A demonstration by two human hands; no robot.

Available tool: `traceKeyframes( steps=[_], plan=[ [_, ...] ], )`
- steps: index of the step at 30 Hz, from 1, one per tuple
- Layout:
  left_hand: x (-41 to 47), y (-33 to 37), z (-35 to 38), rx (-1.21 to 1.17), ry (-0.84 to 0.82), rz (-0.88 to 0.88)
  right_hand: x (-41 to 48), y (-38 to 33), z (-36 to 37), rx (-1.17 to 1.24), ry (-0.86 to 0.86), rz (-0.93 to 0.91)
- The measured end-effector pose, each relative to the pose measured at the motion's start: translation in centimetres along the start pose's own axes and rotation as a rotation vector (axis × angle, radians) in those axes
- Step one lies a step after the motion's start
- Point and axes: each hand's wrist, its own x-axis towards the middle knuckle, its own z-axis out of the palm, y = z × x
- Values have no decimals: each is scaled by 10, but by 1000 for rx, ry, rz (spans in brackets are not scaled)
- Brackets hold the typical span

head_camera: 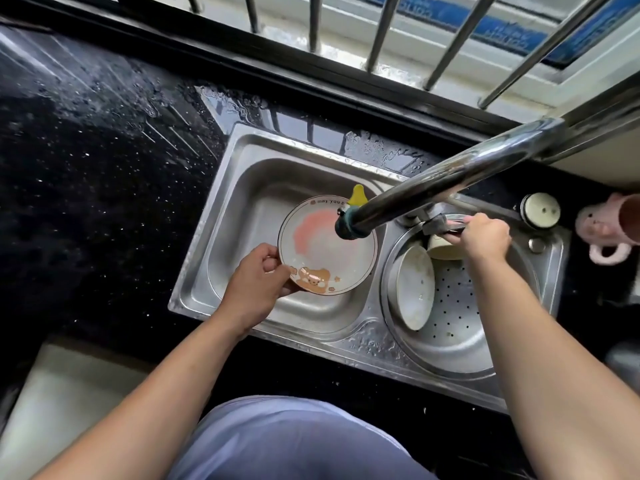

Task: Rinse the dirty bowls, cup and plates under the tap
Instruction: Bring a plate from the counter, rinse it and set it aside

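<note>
My left hand [254,284] grips the near-left rim of a white plate [332,261] with a bear print and a pink smear, held over the left sink basin [235,216] under the tap spout [349,225]. My right hand [483,235] is closed on the tap's lever handle [446,226] behind the spout. In the round right basin [460,348] a white plate [415,289] leans on edge, and a cream bowl or cup [443,249] lies partly hidden under my right hand.
The long steel tap arm [460,171] crosses above the sink from the right. A pink mug [609,226] lies on the black counter at far right, beside a round white knob [540,210]. Wet black counter [86,168] spreads to the left. Window bars [381,32] stand behind.
</note>
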Motion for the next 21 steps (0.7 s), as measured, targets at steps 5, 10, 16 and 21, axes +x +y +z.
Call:
traceKeyframes(
  steps=[5, 10, 16, 21],
  plan=[
    [1, -8, -4, -6, -16, 5, -13, 0, -1, 47, 0, 23],
    [2, -11, -8, -8, -22, 29, -58, 25, -11, 22, -75, 17],
    [6, -15, -13, 8, -4, 55, -133, 91, -14, -85, -106, 27],
    [11, -20, -21, 74, -5, 58, -176, 121, -1, -313, -140, -188]
  ],
)
